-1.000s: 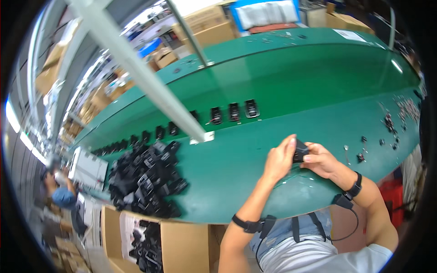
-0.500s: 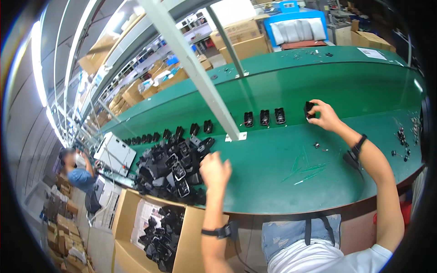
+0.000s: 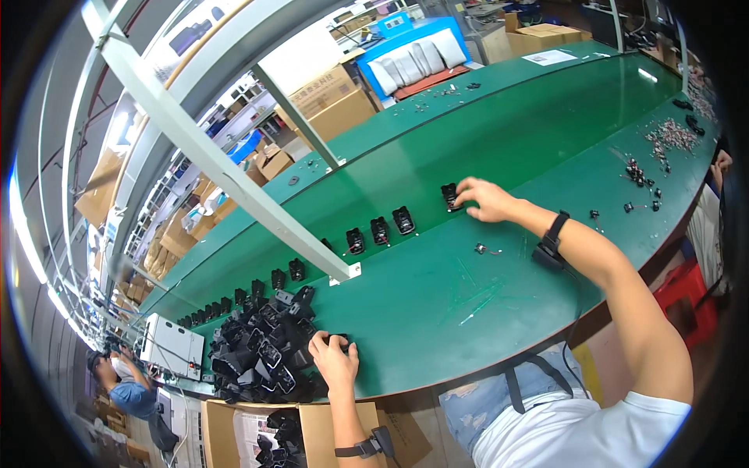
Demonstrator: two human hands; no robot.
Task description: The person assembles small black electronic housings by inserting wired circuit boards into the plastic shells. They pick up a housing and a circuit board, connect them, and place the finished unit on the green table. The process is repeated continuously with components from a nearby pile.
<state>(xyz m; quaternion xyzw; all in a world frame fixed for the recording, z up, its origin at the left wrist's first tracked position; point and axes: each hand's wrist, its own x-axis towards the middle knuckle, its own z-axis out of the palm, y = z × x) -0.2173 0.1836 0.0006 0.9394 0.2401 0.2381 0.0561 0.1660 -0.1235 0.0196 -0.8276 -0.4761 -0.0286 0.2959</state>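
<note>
Black plastic housing part (image 3: 449,196) now sits on the green desk (image 3: 546,117), end of the spaced row of matching black parts (image 3: 380,230). Right hand (image 3: 488,200) has moved out from the body, fingers loose on it, grip nearly released. Left hand (image 3: 337,363) has dropped to the heap of black parts (image 3: 261,351), grip closing on one. Placement looks done, refill underway.

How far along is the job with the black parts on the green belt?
Done: a row of small black plastic parts already stands spaced along the green conveyor belt. In hand: the right hand sets another black part at the row's end, while the left hand grips one from the heap of black parts. Left: that large heap.
</note>
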